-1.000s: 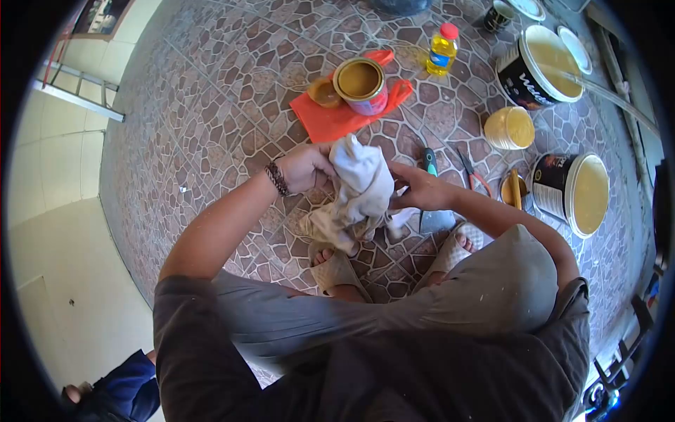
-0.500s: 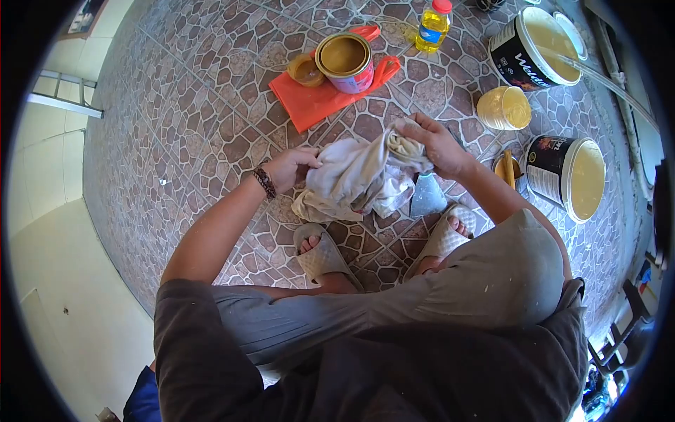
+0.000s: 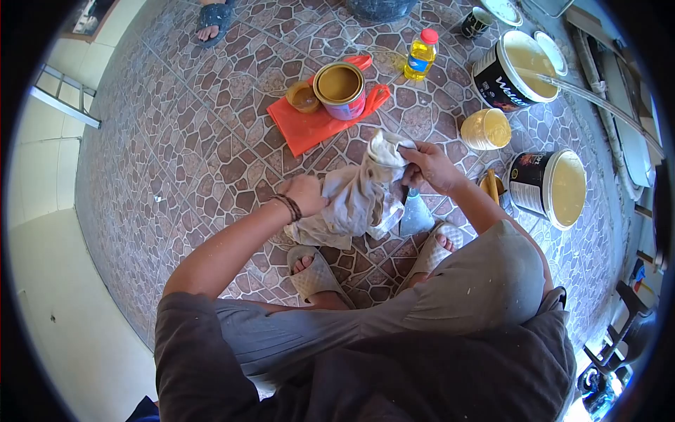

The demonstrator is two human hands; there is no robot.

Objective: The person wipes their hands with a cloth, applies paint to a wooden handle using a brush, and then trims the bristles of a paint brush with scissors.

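A crumpled off-white cloth point(image 3: 349, 200) hangs between my two hands, above the tiled floor and in front of my sandals. My left hand point(image 3: 304, 195) is closed at the cloth's left edge. At the upper right, my right hand point(image 3: 430, 167) pinches a bunched-up end of it. Just below my right hand, a grey cone-shaped object point(image 3: 417, 215) stands beside the cloth, its top partly hidden. Beyond the cloth, an open can point(image 3: 340, 90) and a small brown-stained cup point(image 3: 303, 97) sit on a red bag point(image 3: 304, 129).
A bottle of yellow liquid point(image 3: 420, 56) stands beyond the bag. On the right are a cream-filled tub point(image 3: 486, 129), two paint buckets point(image 3: 498, 82) and a small container with a brush point(image 3: 493, 186). Another person's sandalled foot point(image 3: 214, 24) shows at the top left.
The view has shifted, bringing the other person's foot into sight. My left hand has closed and turned knuckles up, and the cloth's right end is raised and more stretched out.
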